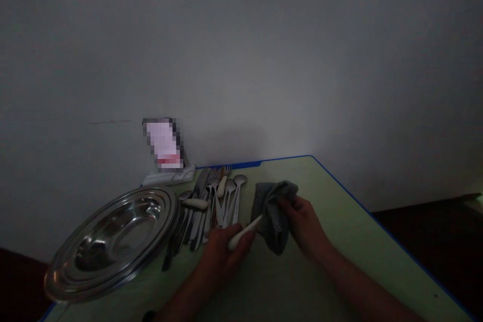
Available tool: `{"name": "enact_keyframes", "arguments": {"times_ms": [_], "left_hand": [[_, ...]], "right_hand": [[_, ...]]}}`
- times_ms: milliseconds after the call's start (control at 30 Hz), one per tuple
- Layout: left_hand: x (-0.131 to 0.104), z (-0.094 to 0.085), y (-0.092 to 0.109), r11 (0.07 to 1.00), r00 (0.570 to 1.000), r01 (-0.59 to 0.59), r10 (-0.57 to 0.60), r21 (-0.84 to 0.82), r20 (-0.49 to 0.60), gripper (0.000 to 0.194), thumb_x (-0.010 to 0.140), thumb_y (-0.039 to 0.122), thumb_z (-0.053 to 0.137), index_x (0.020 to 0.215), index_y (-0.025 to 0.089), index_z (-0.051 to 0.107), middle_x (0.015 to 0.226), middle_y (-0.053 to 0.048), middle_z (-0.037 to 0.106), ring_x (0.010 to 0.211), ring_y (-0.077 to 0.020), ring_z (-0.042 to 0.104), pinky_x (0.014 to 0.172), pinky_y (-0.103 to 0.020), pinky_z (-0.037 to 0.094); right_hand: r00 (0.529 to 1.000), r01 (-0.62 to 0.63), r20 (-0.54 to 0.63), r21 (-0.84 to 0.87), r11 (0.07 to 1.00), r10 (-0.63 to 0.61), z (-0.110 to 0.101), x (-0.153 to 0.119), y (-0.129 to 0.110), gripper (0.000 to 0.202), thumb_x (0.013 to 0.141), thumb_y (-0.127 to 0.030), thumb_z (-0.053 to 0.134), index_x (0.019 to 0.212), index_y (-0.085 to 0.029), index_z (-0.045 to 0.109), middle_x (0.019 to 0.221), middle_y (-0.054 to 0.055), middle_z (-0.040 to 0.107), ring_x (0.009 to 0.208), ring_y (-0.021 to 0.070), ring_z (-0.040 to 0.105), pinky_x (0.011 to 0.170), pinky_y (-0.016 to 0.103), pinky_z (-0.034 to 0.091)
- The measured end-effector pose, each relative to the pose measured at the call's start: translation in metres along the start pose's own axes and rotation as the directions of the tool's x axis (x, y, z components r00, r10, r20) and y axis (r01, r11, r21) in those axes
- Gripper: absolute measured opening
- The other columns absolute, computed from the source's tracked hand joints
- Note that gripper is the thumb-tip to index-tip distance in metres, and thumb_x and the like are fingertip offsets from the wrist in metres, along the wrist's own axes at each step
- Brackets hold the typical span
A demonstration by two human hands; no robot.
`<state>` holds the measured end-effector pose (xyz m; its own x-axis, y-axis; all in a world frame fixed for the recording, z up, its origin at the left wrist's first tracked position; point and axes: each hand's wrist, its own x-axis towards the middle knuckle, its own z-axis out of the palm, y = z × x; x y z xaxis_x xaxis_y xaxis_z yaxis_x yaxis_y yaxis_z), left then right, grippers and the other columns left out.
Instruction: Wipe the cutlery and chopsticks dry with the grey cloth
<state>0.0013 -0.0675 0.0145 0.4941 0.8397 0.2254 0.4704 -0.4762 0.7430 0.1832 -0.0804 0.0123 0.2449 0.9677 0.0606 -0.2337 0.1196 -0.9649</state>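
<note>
My left hand [226,249] is closed around the cream handle [246,231] of a piece of cutlery. The far end of that piece goes into a grey cloth [277,211], so its kind is hidden. My right hand [304,219] pinches the cloth, which is bunched around the covered end and hangs in folds above the table. Left of the cloth lies a spread of loose cutlery: several spoons [240,181], knives and forks [227,170], mostly metal. A cream-handled piece [195,204] lies across some of them.
Large oval steel dishes [113,241], seemingly stacked, stand at the left on the pale green table [324,181] with its blue edge. Behind them a blurred-out phone-like screen [164,143] leans at the wall above a white folded item [169,176]. The wall [287,85] closes off the back.
</note>
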Motion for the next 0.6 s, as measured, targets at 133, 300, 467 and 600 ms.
{"name": "enact_keyframes", "arguments": {"times_ms": [133, 300, 467, 600], "left_hand": [[-0.005, 0.003, 0.000, 0.985, 0.990, -0.120, 0.110, 0.123, 0.087, 0.034, 0.090, 0.034, 0.035, 0.069, 0.016, 0.055, 0.056, 0.001, 0.055, 0.050, -0.0124, 0.054, 0.049, -0.021, 0.034], [-0.008, 0.001, -0.002, 0.970, 0.984, -0.166, 0.151, 0.175, 0.095, 0.031, 0.090, 0.033, 0.035, 0.077, 0.017, 0.058, 0.060, 0.000, 0.058, 0.056, -0.0146, 0.058, 0.053, -0.023, 0.037], [-0.006, 0.002, -0.005, 0.986, 0.987, -0.110, 0.123, 0.128, -0.103, 0.038, 0.088, 0.035, 0.035, 0.056, 0.018, 0.046, 0.048, 0.004, 0.042, 0.044, -0.0110, 0.047, 0.045, -0.021, 0.032], [-0.004, 0.002, -0.002, 0.996, 0.980, -0.076, 0.083, 0.043, -0.182, 0.031, 0.085, 0.035, 0.041, 0.058, 0.019, 0.044, 0.048, 0.006, 0.040, 0.043, -0.0098, 0.044, 0.042, -0.019, 0.032]], "right_hand": [[0.967, -0.217, -0.054, 0.340, 0.915, 0.249, 0.014, -0.009, 0.014, 0.030, 0.068, -0.045, 0.067, 0.079, -0.018, 0.067, 0.068, 0.001, 0.069, 0.066, 0.0175, 0.063, 0.060, 0.026, 0.046], [0.944, -0.285, -0.053, 0.372, 0.884, 0.326, 0.018, -0.011, 0.020, 0.032, 0.065, -0.046, 0.069, 0.079, -0.017, 0.067, 0.069, 0.003, 0.069, 0.069, 0.0195, 0.064, 0.059, 0.027, 0.047], [0.984, -0.082, 0.165, 0.119, 0.989, 0.062, 0.000, 0.002, 0.007, 0.023, 0.070, -0.035, 0.068, 0.084, -0.018, 0.066, 0.077, 0.003, 0.069, 0.075, 0.0185, 0.063, 0.069, 0.029, 0.047], [0.941, 0.127, 0.329, -0.107, 0.986, -0.085, -0.012, 0.005, -0.013, 0.016, 0.073, -0.024, 0.063, 0.088, -0.019, 0.064, 0.083, 0.001, 0.067, 0.079, 0.0161, 0.061, 0.074, 0.029, 0.046]]}}
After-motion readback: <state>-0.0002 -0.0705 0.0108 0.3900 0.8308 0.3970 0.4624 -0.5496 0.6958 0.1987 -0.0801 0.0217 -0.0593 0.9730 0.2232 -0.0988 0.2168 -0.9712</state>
